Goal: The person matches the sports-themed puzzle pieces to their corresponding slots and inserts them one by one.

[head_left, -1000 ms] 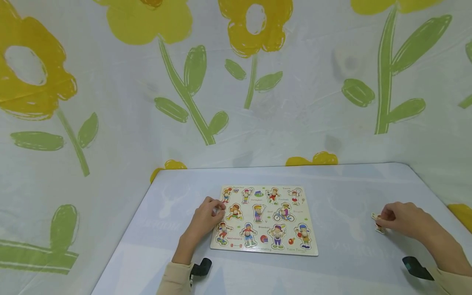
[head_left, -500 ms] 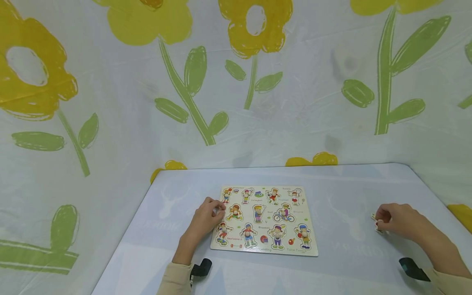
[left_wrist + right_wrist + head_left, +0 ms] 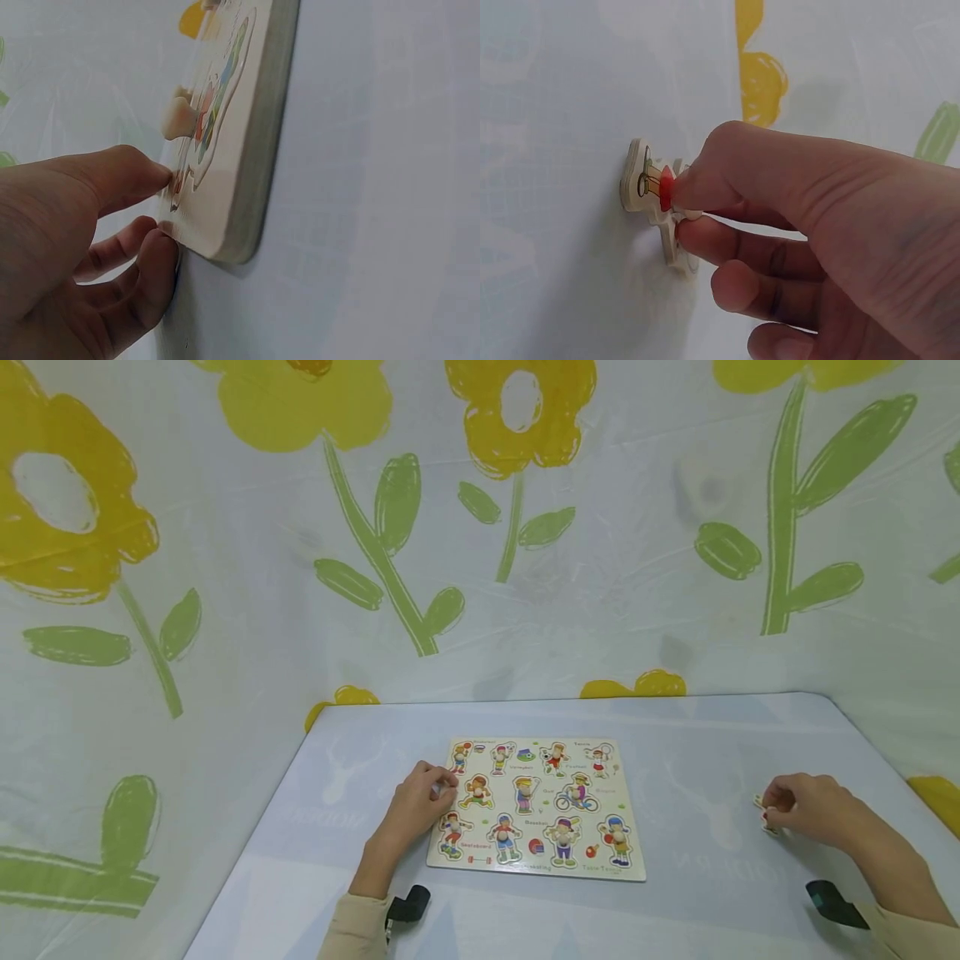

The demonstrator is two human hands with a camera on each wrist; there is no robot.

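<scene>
A wooden peg puzzle board with painted sports figures lies on the table, several figures carrying round knobs. My left hand holds the board's left edge: in the left wrist view the thumb touches the top face and curled fingers meet the side. Far to the right, my right hand pinches a small puzzle piece between thumb and index finger. The piece has a pale wooden edge and a red patch; my fingers hide much of it. It is tilted close to the tabletop, and whether it touches cannot be told.
The white table has faint printed deer heads and lettering. Behind and beside it hangs a pale cloth with yellow flowers. Each wrist wears a black camera, such as the left wrist camera.
My right hand has shifted very slightly to the left, and its fingers cover a little more of the puzzle piece. The left hand and the board look unmoved.
</scene>
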